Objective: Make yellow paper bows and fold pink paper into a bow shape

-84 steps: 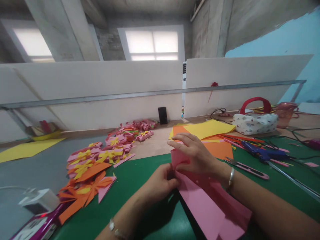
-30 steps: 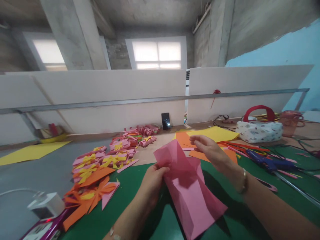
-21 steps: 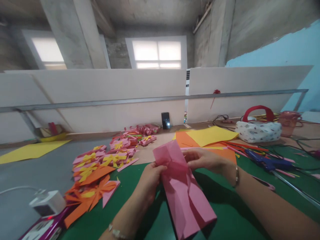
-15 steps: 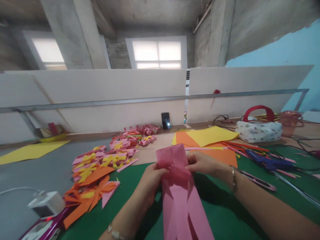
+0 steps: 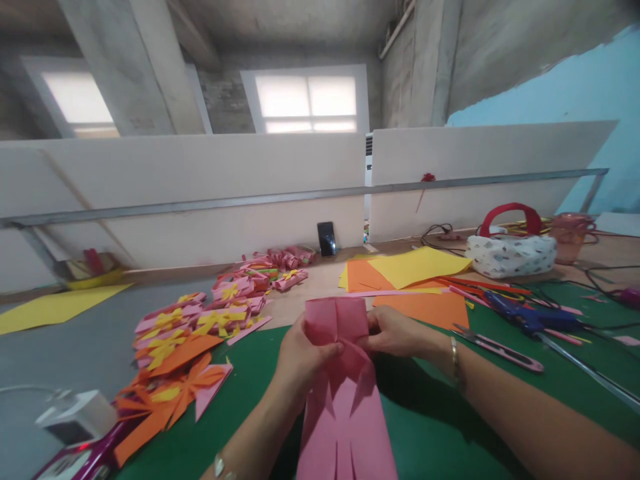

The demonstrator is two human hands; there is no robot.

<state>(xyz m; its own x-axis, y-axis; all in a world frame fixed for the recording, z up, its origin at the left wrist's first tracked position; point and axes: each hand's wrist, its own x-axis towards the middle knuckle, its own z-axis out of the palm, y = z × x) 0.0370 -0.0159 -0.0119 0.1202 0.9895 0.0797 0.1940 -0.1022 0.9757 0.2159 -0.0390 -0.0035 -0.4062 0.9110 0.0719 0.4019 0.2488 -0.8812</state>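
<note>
A folded pink paper sheet [image 5: 340,407] is held upright over the green mat [image 5: 440,413] in front of me, its lower part creased into long strips. My left hand [image 5: 300,357] pinches its left side at the waist of the fold. My right hand [image 5: 393,332] pinches the right side at the same height. Both hands are closed on the paper, thumbs toward me. A squarish pink flap stands above my fingers.
Finished pink, yellow and orange paper bows [image 5: 200,327] lie to the left. Orange and yellow sheets [image 5: 405,273] lie behind my hands. Pink scissors [image 5: 500,347], a blue glue gun [image 5: 525,317], cables and a white pouch [image 5: 510,253] are on the right. A phone [image 5: 326,239] leans on the partition.
The pink sheet was lifted off the mat, then my right hand came back to it. Both hands have gathered the paper at its middle and narrowed it.
</note>
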